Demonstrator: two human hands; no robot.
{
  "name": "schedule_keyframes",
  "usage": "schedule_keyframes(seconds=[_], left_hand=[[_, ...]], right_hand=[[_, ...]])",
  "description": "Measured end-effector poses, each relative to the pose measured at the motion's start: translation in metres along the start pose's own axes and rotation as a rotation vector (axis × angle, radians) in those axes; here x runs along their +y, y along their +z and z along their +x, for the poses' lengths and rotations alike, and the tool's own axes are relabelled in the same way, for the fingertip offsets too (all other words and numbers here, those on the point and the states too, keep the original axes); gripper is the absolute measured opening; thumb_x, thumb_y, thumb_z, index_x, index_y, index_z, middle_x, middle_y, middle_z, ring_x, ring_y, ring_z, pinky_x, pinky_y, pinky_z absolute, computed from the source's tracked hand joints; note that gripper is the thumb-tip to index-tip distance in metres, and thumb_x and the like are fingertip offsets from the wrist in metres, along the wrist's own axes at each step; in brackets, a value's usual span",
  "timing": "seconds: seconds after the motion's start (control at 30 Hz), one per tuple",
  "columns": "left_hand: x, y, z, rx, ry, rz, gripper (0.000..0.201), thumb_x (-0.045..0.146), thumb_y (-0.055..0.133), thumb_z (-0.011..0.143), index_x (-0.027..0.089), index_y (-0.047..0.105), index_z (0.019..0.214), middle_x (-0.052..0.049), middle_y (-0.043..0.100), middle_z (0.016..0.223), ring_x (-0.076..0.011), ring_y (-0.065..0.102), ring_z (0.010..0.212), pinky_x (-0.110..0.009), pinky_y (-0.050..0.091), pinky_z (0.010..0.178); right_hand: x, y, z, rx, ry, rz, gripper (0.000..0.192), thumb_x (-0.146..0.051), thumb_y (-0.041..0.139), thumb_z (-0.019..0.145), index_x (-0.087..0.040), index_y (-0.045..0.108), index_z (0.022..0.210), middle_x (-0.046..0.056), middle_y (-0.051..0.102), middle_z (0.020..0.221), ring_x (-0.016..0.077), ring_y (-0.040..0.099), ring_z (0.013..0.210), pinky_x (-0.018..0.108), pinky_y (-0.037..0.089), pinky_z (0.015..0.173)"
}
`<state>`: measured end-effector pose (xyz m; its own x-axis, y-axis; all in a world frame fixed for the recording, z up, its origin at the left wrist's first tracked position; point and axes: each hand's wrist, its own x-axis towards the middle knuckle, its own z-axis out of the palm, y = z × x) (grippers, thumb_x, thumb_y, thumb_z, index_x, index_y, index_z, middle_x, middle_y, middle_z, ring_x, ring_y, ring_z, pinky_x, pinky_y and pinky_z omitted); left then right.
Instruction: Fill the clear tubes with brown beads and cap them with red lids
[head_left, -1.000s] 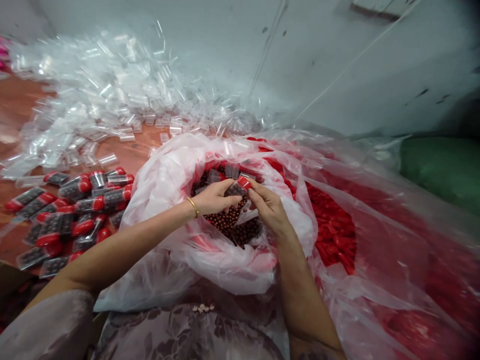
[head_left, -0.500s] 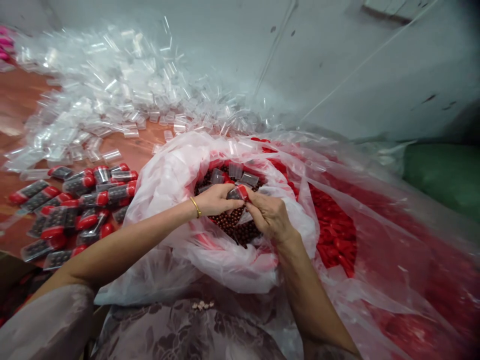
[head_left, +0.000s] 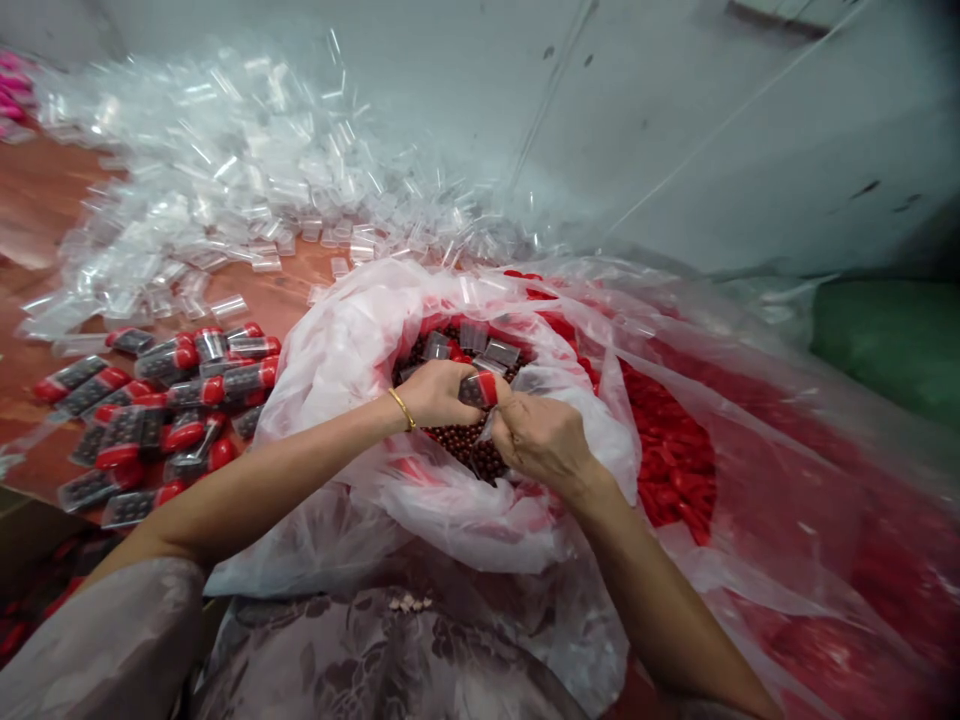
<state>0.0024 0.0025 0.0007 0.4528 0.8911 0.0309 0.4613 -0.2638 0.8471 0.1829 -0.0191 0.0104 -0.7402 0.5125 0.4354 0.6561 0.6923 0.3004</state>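
Observation:
Over the open bag, my left hand [head_left: 442, 394] grips a small clear plastic container [head_left: 472, 390] with dark contents, lying on its side. A red cap [head_left: 488, 388] sits at its right end. My right hand [head_left: 541, 432] is closed with its fingertips against that cap; part of the grip is hidden behind the fingers. Beneath both hands, dark brown beads [head_left: 472, 450] fill the white plastic bag [head_left: 337, 370], whose edge is rolled down. Several clear empty containers [head_left: 499, 352] rest on the beads at the far side.
Filled red-capped containers [head_left: 180, 400] lie piled at the left on the reddish tabletop [head_left: 277, 300]. Behind them spreads a large heap of clear empty containers [head_left: 225, 170] along the wall [head_left: 675, 120]. At the right, a translucent bag holds many red caps [head_left: 667, 450].
The container and both hands stay over the bag with little movement. My right hand's fingers have curled more tightly beside the cap. The whole view has shifted slightly.

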Motion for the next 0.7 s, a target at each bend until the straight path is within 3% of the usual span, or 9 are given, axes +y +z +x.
schedule_keyframes(seconds=[0.13, 0.27, 0.4, 0.5, 0.6, 0.7], left_hand=[[0.001, -0.001, -0.002, 0.053, 0.020, 0.235, 0.018, 0.030, 0.058, 0.062, 0.014, 0.061, 0.069, -0.003, 0.058, 0.060, -0.0178, 0.054, 0.059, -0.027, 0.034, 0.054], [0.003, -0.001, -0.003, 0.067, 0.011, 0.370, 0.025, 0.035, 0.057, 0.063, 0.014, 0.065, 0.074, -0.009, 0.064, 0.067, -0.0255, 0.061, 0.068, -0.031, 0.039, 0.059], [0.007, 0.001, -0.002, 0.068, 0.005, 0.265, 0.023, 0.036, 0.058, 0.063, 0.015, 0.064, 0.071, -0.006, 0.062, 0.063, -0.0193, 0.058, 0.062, -0.026, 0.036, 0.055], [0.010, 0.002, -0.001, 0.064, 0.037, 0.166, 0.021, 0.034, 0.058, 0.064, 0.015, 0.062, 0.071, -0.001, 0.059, 0.060, -0.0142, 0.054, 0.057, -0.023, 0.033, 0.051], [0.010, 0.005, -0.002, 0.002, 0.107, 0.244, 0.020, 0.032, 0.059, 0.063, 0.014, 0.063, 0.072, -0.001, 0.059, 0.059, -0.0134, 0.053, 0.055, -0.023, 0.033, 0.051], [0.009, 0.006, -0.004, -0.015, 0.126, 0.376, 0.026, 0.034, 0.058, 0.066, 0.014, 0.066, 0.081, -0.004, 0.065, 0.067, -0.0170, 0.059, 0.061, -0.025, 0.040, 0.055]], right_hand=[[-0.005, -0.004, 0.004, -0.046, -0.059, -0.026, 0.038, -0.019, 0.041, 0.084, -0.003, 0.064, 0.108, 0.007, 0.059, 0.054, 0.0160, 0.050, 0.048, 0.030, 0.029, 0.045], [-0.008, -0.004, 0.002, -0.105, -0.006, 0.067, 0.040, -0.021, 0.041, 0.083, -0.002, 0.064, 0.110, 0.010, 0.062, 0.058, 0.0168, 0.050, 0.048, 0.030, 0.030, 0.044], [-0.003, -0.008, 0.001, -0.036, 0.115, 0.224, 0.040, -0.026, 0.043, 0.084, -0.008, 0.065, 0.112, 0.008, 0.066, 0.063, 0.0165, 0.055, 0.052, 0.029, 0.037, 0.050], [0.001, -0.006, 0.013, 0.110, 0.360, 0.514, 0.036, -0.034, 0.041, 0.089, -0.016, 0.070, 0.100, 0.006, 0.067, 0.068, 0.0161, 0.059, 0.060, 0.029, 0.042, 0.058], [-0.001, 0.006, 0.034, 0.237, 0.726, 0.978, 0.043, -0.048, 0.037, 0.090, -0.018, 0.068, 0.087, 0.001, 0.055, 0.056, 0.0121, 0.050, 0.050, 0.027, 0.040, 0.052], [-0.006, 0.023, 0.050, 0.195, 0.978, 1.500, 0.050, -0.062, 0.040, 0.084, -0.019, 0.064, 0.092, -0.002, 0.052, 0.061, 0.0076, 0.042, 0.045, 0.023, 0.035, 0.045]])
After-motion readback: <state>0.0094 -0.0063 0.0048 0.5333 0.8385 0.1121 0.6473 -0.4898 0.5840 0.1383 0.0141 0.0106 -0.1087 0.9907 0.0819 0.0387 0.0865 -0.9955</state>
